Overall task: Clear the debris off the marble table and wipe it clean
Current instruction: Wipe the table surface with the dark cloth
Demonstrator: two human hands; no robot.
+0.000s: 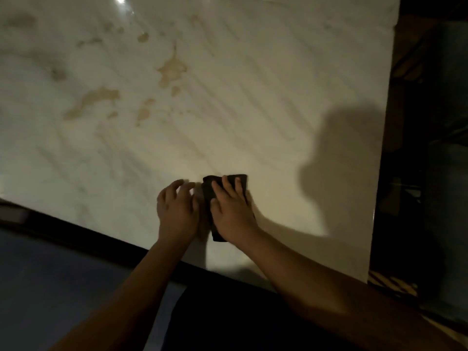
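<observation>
Marble, pale and glossy with faint diagonal veining, makes up the bench [253, 110] that fills most of the head view, its near edge running slantwise from the left down toward the lower right. A dark cloth [207, 190], folded into a rough oblong, lies flat on the bench close to that near edge. The right hand [233, 211] rests on top of the cloth with its grip apart: the fingers are spread and fairly straight, pressing the fabric down against the marble and not curling round it. The left hand [177, 211] sits just beside the cloth on its left, its grip loose and holding nothing, fingers gently bent with the tips touching bare marble; the fingertips are blurred. Both forearms reach in from the bottom of the frame over dark clothing [228, 312]. Farther out on the bench, well apart from the hands, several brownish blotches mark the surface: a large one [172, 69] near the middle, a long one [93, 100] to its left, and smaller ones [145, 110] between them. A broad shadow [342, 160] falls across the right part of the marble, and a bright glare [119, 0] shows at the far edge. Past the right edge everything is dark and hard to make out.
</observation>
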